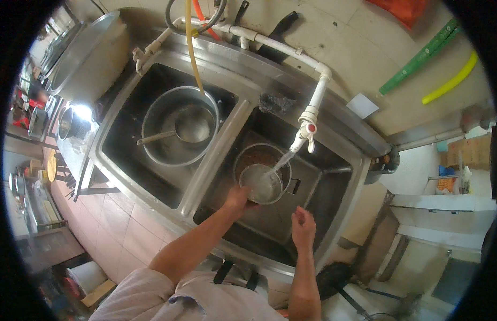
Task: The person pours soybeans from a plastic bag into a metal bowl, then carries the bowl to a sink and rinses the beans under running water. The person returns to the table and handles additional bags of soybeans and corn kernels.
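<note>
My left hand [238,198] grips the rim and side of a small round metal bowl [272,197]. Cloudy water fills the bowl as a stream from the white tap [302,136] pours into it. Beneath or just behind it, in the right sink basin [332,196], is a wider round pot [242,154]; whether the two touch is hard to tell. My right hand [303,228] hovers over the near part of that basin, its fingers curled in, with nothing visible in them. A dark handle-like piece [296,186] shows right of the bowl.
In the left basin [124,132] a large metal pot [152,154] holds water and a ladle [192,126]. A yellow hose [190,44] hangs into it. Steel wool [274,103] lies on the sink ledge. Knives [280,34] stand behind the white pipe [268,39]. A big cooking pot [96,60] is far left.
</note>
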`<state>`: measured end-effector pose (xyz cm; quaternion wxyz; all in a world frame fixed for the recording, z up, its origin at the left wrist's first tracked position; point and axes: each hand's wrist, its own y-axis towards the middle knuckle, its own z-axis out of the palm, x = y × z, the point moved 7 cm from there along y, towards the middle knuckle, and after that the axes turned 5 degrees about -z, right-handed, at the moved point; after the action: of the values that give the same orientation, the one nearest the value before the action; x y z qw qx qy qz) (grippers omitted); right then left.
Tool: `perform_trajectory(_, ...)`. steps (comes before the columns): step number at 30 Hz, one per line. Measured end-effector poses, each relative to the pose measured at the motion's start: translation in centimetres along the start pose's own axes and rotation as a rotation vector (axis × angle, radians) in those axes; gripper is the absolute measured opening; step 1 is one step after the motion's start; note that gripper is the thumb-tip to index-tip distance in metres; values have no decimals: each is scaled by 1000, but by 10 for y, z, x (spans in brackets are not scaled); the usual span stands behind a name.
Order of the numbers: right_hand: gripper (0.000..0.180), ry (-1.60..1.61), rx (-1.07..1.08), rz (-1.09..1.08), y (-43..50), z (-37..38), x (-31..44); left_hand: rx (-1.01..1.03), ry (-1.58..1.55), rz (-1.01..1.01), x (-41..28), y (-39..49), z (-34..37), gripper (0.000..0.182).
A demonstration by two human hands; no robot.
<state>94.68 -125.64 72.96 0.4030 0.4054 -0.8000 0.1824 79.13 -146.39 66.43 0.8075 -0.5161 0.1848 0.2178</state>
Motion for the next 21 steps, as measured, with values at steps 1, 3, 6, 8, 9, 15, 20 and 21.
perform_trajectory(1,29,36,1,13,-2,2,-3,-15,18,9,-5,-7,0,43)
perform_trajectory(3,29,107,4,38,-4,5,-7,-64,87,54,-15,-19,0,48)
perform_trajectory(6,31,85,71,57,-2,9,-14,-162,175,119,-26,-30,-4,49)
perform_trajectory(8,32,68,73,67,0,10,-12,-205,257,154,-34,-32,-5,47)
perform_trajectory(9,32,56,79,69,-1,10,-11,-215,306,169,-38,-34,-7,46)
perform_trajectory(15,29,110,45,83,-1,14,-23,-272,374,438,-51,-32,-4,46)
perform_trajectory(20,28,53,87,56,0,10,-18,-38,131,353,-40,9,-10,49)
perform_trajectory(21,28,43,92,66,0,8,-20,-2,66,318,-46,1,3,49)
